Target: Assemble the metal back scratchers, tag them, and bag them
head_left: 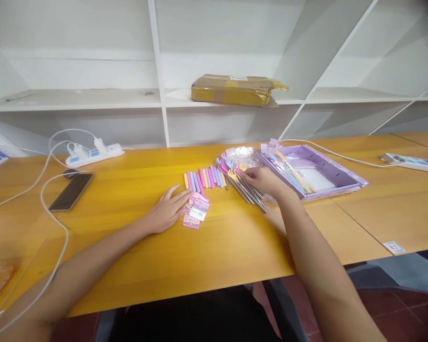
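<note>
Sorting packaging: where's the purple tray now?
In the head view, the purple tray sits on the table, toward the right, between the right hand and a power strip.

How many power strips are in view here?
2. The left power strip is on the desk behind the phone; the right power strip is partly cut off by the picture's right edge.
</note>
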The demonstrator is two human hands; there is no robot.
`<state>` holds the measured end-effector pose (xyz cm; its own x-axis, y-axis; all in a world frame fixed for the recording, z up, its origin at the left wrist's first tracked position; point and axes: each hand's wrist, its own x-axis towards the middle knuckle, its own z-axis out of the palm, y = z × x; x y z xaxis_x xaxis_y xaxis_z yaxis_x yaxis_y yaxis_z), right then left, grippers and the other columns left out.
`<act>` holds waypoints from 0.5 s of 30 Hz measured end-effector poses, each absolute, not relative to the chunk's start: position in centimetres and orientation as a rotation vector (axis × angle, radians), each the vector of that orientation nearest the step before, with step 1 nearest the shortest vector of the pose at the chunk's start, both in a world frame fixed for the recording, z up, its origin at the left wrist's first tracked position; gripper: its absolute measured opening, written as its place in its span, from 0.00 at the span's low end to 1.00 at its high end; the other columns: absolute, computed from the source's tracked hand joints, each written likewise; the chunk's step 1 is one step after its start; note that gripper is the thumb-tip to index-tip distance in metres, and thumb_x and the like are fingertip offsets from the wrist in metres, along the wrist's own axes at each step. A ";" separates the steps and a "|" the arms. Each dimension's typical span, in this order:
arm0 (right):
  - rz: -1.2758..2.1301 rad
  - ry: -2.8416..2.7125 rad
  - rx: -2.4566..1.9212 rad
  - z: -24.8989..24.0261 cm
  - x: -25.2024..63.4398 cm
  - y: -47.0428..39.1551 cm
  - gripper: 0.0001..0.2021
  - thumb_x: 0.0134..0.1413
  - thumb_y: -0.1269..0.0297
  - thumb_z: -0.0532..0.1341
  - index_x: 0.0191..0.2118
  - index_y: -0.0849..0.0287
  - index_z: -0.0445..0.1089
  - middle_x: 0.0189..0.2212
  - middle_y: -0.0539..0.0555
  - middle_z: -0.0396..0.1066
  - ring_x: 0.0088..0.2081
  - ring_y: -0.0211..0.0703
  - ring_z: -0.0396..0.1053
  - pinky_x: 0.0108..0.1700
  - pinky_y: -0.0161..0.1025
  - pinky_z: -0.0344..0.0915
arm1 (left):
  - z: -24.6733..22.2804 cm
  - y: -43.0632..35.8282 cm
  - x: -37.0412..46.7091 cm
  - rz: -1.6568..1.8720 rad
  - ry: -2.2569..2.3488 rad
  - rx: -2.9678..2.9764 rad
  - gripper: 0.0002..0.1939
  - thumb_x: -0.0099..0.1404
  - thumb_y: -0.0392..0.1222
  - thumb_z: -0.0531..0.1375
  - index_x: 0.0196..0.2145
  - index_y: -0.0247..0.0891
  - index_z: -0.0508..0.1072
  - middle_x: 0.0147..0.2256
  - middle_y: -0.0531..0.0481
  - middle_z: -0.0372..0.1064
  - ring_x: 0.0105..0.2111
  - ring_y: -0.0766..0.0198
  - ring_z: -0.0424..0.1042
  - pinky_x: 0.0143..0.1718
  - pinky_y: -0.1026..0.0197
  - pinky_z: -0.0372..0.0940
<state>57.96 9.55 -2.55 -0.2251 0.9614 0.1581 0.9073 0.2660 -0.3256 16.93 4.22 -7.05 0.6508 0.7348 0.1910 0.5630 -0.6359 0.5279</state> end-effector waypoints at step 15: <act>0.109 -2.264 -1.951 -2.7 55.0 8.8 0.10 0.60 0.58 0.61 0.31 0.56 0.73 0.29 0.55 0.77 0.28 0.44 0.68 0.31 0.38 0.51 | -7.3 4.6 17.1 0.666 1.154 2.449 0.23 0.76 0.51 0.53 0.65 0.48 0.68 0.50 0.41 0.66 0.52 0.46 0.63 0.59 0.42 0.59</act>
<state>54.96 8.76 -2.73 -0.1424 0.9876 0.0666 0.9767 0.1511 -0.1527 17.09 4.61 -7.30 0.5576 0.7872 0.2632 0.6219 -0.6063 0.4957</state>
